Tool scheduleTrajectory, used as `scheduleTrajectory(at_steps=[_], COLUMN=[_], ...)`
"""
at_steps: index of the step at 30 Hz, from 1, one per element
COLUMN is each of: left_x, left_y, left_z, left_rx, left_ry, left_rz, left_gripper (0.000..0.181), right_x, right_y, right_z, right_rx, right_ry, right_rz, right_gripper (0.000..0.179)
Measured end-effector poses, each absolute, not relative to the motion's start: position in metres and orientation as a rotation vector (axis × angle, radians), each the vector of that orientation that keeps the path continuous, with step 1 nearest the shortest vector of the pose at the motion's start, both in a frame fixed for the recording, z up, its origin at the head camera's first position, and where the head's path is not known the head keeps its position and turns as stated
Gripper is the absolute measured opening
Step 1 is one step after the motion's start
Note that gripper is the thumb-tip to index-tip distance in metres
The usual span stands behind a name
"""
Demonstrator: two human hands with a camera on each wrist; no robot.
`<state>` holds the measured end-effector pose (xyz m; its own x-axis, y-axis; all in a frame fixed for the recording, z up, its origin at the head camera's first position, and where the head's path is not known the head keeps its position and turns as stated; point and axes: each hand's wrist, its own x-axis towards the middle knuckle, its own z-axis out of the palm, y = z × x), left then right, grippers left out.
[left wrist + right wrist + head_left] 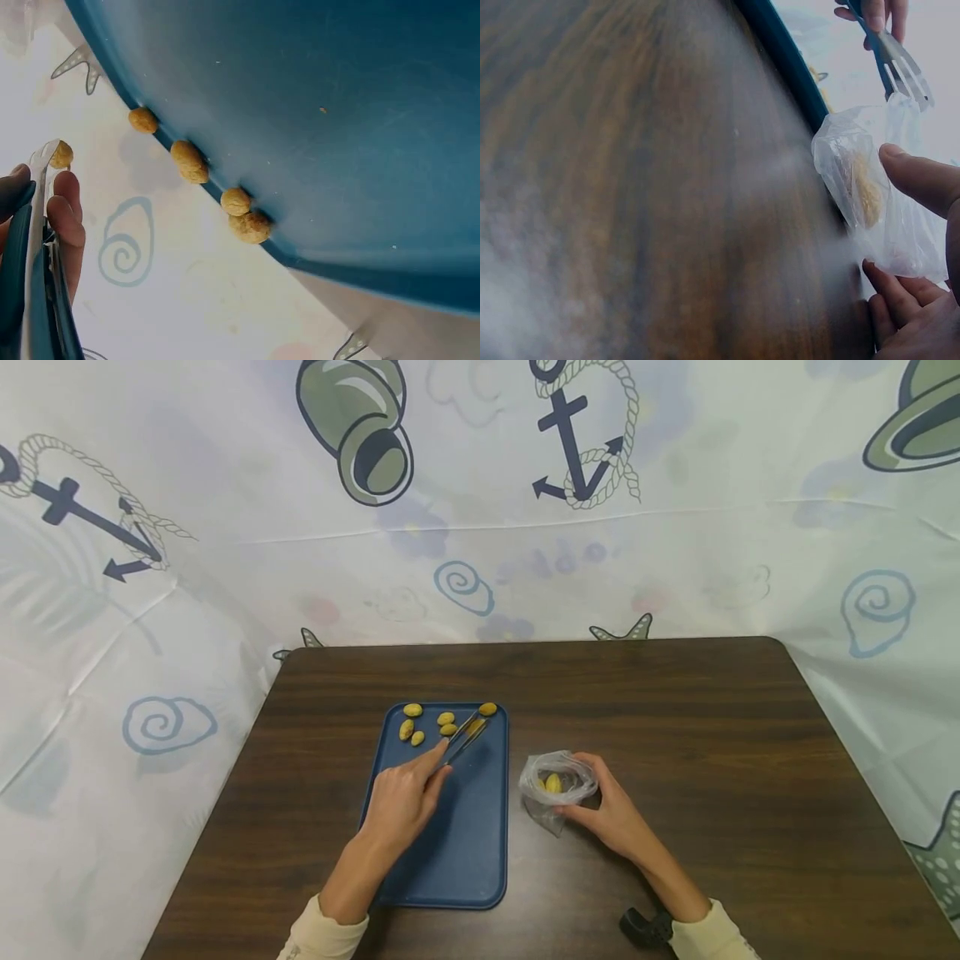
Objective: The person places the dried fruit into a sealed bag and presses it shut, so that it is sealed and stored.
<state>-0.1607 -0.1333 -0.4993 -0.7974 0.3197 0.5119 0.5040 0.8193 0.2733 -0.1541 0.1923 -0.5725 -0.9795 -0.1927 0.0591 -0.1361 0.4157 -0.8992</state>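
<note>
Bag (561,799) already holds yellow pieces (553,782); other pieces (412,710) lie at far end of tray (457,852), so filling seems unfinished. Left hand (403,797) grips tongs (468,742) around one piece (62,155); right hand (618,818) grips bag.

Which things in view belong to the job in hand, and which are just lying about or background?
In the job:
Tongs, held by the left hand
Bag, held by the right hand
Yellow pieces
Tray

Background:
Table
Patterned cloth
Black wrist gear, not lying loose
</note>
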Motion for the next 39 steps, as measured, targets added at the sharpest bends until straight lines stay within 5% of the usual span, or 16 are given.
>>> scheduleTrajectory(at_steps=[39], left_x=[-0.142], left_y=[-0.113], left_z=[-0.486], left_rx=[-0.773], left_ry=[-2.468], left_rz=[-0.684], left_gripper=[0.038], right_x=[-0.155], right_y=[0.191], right_z=[-0.573], right_rx=[-0.337], right_ry=[2.602], right_rz=[-1.652], right_gripper=[0.076])
